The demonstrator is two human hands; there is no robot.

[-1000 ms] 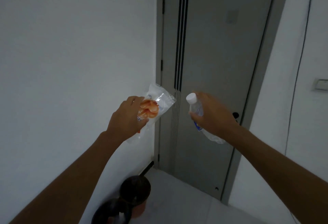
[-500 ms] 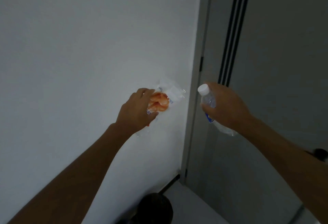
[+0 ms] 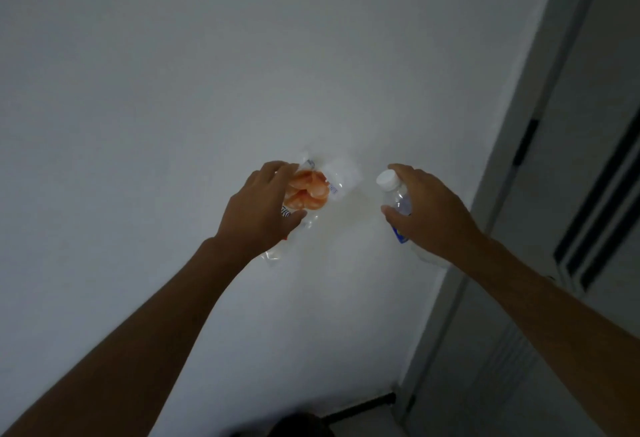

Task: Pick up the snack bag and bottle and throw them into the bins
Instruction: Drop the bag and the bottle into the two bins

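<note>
My left hand [image 3: 258, 209] holds a clear snack bag [image 3: 313, 190] with orange chips printed on it, raised in front of the white wall. To its right my right hand [image 3: 431, 209] grips a small clear plastic bottle [image 3: 396, 194] with a white cap and a blue label, cap pointing up and left. Both arms are stretched forward at about the same height, the two objects a short gap apart. Only the dark top of one bin [image 3: 294, 426] shows at the bottom edge, below the hands.
A white wall [image 3: 207, 73] fills most of the view. A grey door [image 3: 595, 194] with dark vertical stripes and its frame stands at the right. A dark skirting strip [image 3: 363, 405] runs along the floor near the corner.
The view has swung left toward the wall; the door has slid to the right edge and the bins have dropped almost out of sight. Both hands keep their grips.
</note>
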